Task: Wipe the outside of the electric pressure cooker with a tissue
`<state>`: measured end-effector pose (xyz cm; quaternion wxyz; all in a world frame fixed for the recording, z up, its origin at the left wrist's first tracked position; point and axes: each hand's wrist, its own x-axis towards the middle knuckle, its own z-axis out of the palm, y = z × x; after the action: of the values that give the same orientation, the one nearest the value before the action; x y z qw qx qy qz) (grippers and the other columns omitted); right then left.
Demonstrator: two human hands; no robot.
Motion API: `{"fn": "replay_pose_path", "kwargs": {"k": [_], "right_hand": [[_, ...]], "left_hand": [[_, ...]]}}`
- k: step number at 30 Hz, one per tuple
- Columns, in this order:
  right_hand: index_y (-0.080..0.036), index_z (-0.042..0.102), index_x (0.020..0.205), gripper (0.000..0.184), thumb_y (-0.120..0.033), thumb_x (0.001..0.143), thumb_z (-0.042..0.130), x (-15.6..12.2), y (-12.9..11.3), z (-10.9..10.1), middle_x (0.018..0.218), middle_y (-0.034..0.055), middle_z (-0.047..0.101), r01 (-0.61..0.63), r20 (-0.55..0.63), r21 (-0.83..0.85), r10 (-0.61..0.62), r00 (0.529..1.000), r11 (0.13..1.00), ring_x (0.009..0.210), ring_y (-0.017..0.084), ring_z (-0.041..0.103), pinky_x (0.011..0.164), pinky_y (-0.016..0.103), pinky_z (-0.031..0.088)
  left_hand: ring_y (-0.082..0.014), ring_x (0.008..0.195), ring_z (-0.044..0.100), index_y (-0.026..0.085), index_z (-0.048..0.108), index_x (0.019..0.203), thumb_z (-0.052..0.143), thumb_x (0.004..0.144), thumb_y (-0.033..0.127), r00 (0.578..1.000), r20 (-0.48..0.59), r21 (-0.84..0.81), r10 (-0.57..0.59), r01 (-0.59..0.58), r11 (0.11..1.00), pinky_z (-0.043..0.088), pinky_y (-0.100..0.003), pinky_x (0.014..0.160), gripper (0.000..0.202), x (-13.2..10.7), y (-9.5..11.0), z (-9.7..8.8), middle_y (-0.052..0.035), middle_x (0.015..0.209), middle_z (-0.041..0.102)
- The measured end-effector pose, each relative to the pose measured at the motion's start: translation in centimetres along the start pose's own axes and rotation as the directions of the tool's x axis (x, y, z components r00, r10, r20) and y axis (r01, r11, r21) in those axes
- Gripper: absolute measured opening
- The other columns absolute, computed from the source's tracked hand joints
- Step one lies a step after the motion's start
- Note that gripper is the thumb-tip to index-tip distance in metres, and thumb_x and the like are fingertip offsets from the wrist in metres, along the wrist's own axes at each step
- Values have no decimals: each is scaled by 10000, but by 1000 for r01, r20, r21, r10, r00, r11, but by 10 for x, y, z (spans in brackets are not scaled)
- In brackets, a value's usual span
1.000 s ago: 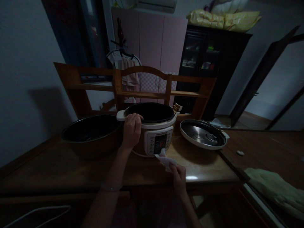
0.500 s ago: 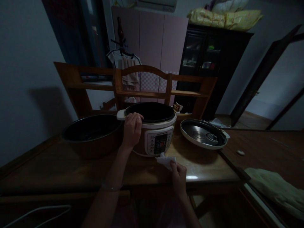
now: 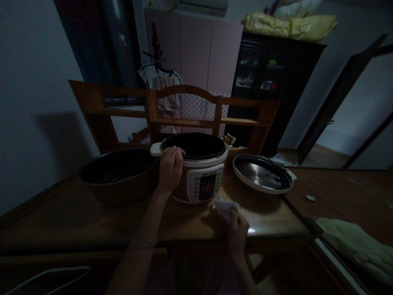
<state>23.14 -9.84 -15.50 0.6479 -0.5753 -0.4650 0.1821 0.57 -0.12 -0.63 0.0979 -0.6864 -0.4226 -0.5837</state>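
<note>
An electric pressure cooker [image 3: 205, 184] with a white control panel stands uncovered on the wooden desk [image 3: 190, 221]. My left hand [image 3: 172, 168] is closed over the left front of its rim, fingers curled over the edge. A crumpled white tissue [image 3: 225, 207] is pinched in my right hand [image 3: 238, 229], just in front of the cooker's lower right side. Left of the cooker sits a dark inner pot [image 3: 118, 180]. To the right, the round lid [image 3: 262, 174] lies with its metal inside facing up.
A wooden shelf frame [image 3: 186, 90] rises along the desk's back edge. On the brown surface at right are a small white object [image 3: 310, 198] and a pale green cloth [image 3: 353, 246]. A white cable [image 3: 61, 269] shows at lower left.
My right hand has moved a little to the right with the tissue, away from the cooker's base. My left hand stays on the rim.
</note>
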Motion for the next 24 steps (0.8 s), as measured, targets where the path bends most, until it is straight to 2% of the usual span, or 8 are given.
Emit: {"fn": "replay_pose_path", "kwargs": {"k": [4, 7, 12, 16, 20, 24], "right_hand": [[-128, 747, 938, 455, -529, 910, 532, 17, -7, -8, 892, 94, 750, -97, -77, 142, 108, 991, 985, 846, 244, 643, 746, 314, 469], [-114, 737, 1097, 514, -543, 924, 513, 37, -15, -3, 1051, 130, 760, -111, -18, 203, 117, 993, 973, 978, 270, 672, 847, 350, 483], [-140, 707, 1207, 518, -531, 947, 489, 56, -32, 21, 1203, 130, 726, -73, 96, 241, 51, 994, 968, 1164, 281, 632, 990, 397, 449], [-170, 682, 1259, 524, -540, 965, 457, 48, -44, 36, 1242, 112, 708, -67, 150, 238, 31, 988, 969, 1180, 279, 618, 987, 407, 446], [-199, 728, 1169, 481, -536, 961, 454, 37, -46, 40, 1161, 102, 728, -50, 80, 165, 38, 996, 985, 1127, 284, 619, 968, 404, 440], [-199, 744, 1117, 450, -508, 960, 457, 36, -40, 39, 1067, 93, 743, -32, 35, 195, 26, 999, 980, 1063, 272, 631, 903, 382, 468]], "left_hand": [[-229, 913, 554, 237, 526, 828, 246, 1042, 345, 1000, -16, -5, 3, -3, 1000, 400, -424, 935, 368, 0, -1, 1, -55, 867, 594], [-229, 920, 563, 239, 525, 826, 241, 1043, 358, 1000, -25, -7, 2, -2, 1000, 401, -425, 947, 377, 0, -2, 2, -55, 872, 600], [-231, 916, 565, 239, 524, 835, 228, 1045, 362, 1000, -16, -1, 12, -12, 1000, 404, -427, 943, 383, 0, -2, 1, -57, 879, 605], [-230, 894, 560, 241, 524, 842, 229, 1045, 354, 1000, -8, 2, 10, -10, 1000, 403, -427, 930, 376, 0, -1, 1, -55, 865, 598], [-227, 886, 553, 239, 519, 835, 234, 1045, 344, 1000, -11, -8, 12, -12, 1000, 403, -422, 926, 369, 0, -1, 1, -52, 860, 590], [-230, 902, 555, 239, 518, 830, 240, 1043, 341, 1000, -16, -10, 10, -10, 1000, 400, -423, 934, 365, 0, -1, 1, -54, 867, 592]]}}
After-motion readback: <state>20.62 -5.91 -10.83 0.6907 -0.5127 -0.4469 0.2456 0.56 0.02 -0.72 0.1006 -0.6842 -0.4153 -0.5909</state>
